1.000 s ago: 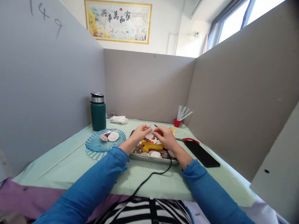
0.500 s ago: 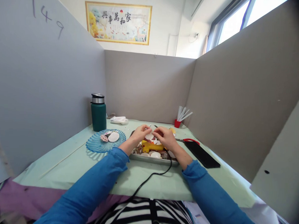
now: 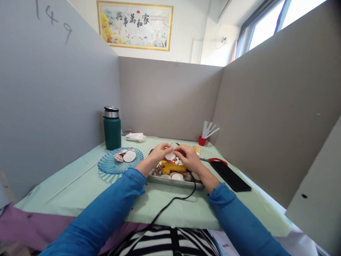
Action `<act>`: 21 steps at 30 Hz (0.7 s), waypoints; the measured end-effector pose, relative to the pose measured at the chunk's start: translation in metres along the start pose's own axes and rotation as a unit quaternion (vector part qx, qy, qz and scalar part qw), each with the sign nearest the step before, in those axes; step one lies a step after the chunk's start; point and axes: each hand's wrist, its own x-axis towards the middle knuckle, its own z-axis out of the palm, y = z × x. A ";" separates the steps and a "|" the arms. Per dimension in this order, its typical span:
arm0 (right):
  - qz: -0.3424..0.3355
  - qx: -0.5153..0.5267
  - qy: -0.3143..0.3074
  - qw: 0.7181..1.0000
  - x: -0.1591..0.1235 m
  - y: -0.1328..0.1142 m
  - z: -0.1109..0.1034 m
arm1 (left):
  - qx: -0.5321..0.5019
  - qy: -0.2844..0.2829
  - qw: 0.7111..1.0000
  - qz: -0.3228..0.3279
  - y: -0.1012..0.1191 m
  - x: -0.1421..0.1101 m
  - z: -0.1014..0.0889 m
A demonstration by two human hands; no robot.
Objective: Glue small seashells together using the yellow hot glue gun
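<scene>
Over a metal tray (image 3: 172, 182), my left hand (image 3: 160, 152) and my right hand (image 3: 188, 156) meet with fingers pinched together. Between the fingertips is a pale seashell (image 3: 170, 156), gripped from both sides. Below it in the tray lies a yellow glue gun (image 3: 173, 167), whose black cord (image 3: 173, 199) runs over the tray's front edge toward my body. White shells (image 3: 177, 176) and other small shells lie around the glue gun. My fingers hide part of the held shell and the tray's far side.
To the left, a blue glass plate (image 3: 108, 163) holds several shells; a green bottle (image 3: 112, 133) stands behind it. On the right are red-handled scissors (image 3: 218, 161), a black phone-like slab (image 3: 230, 176) and a red cup (image 3: 202, 140) of white sticks. Grey partitions (image 3: 172, 98) surround the table.
</scene>
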 end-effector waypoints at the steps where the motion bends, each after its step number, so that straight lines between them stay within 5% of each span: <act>1: 0.002 -0.002 0.001 1.000 0.000 0.000 0.000 | 0.003 0.001 1.000 0.002 0.000 0.000 0.000; 21: 0.023 -0.022 0.027 0.999 0.001 0.004 0.003 | 0.091 0.021 0.993 0.074 -0.015 0.013 -0.005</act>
